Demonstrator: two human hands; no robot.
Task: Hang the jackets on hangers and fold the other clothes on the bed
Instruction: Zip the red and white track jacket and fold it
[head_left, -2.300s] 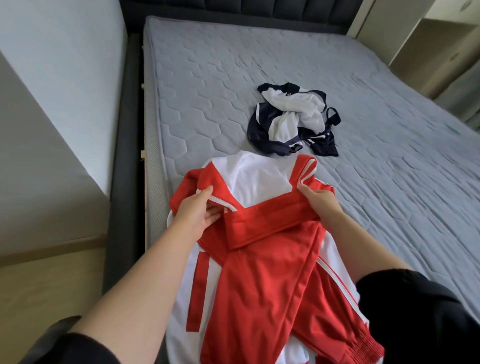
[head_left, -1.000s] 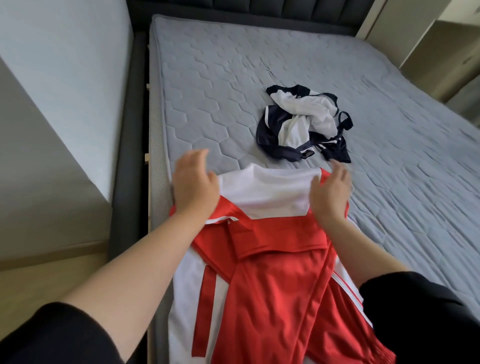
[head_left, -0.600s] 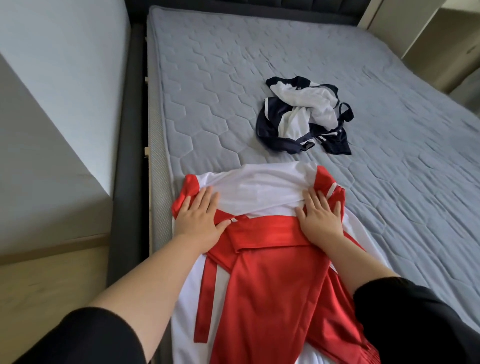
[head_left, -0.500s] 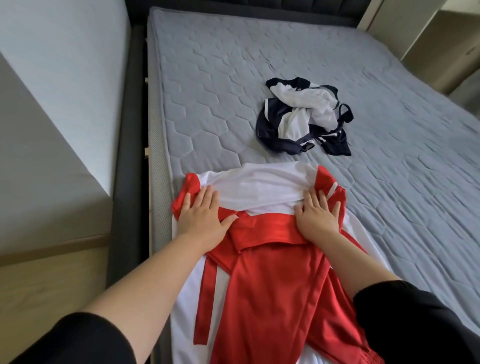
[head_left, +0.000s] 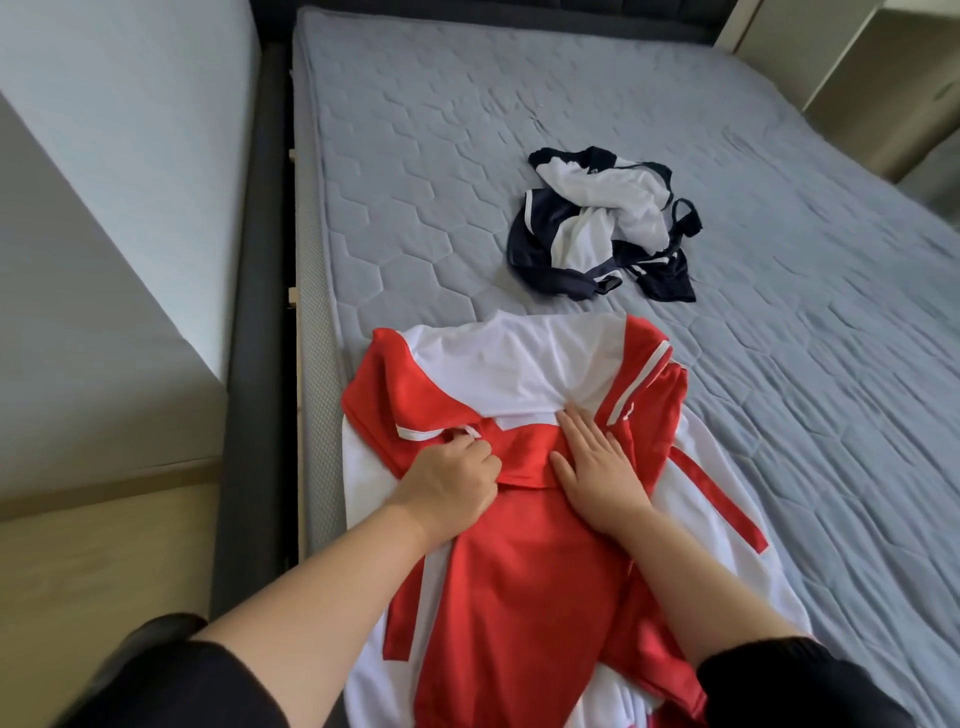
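Note:
A red and white jacket (head_left: 519, 374) lies spread flat at the near left edge of the grey mattress (head_left: 779, 364), collar end away from me. My left hand (head_left: 447, 480) has its fingers curled and pinches the red fabric fold near the collar. My right hand (head_left: 597, 467) lies flat with straight fingers, pressing the red fabric beside it. A crumpled navy and white garment (head_left: 597, 228) sits in a heap farther up the bed, apart from the jacket.
A dark bed frame (head_left: 249, 364) runs along the mattress's left side, next to a pale wall and a light wooden floor (head_left: 78, 571). A dark headboard (head_left: 467, 10) closes the far end. Beige cabinets (head_left: 883, 78) stand at the upper right.
Both hands moved from the jacket's shoulders toward its middle. My left hand went from lying flat to pinching the red fold; my right hand stays flat, now nearer the centre.

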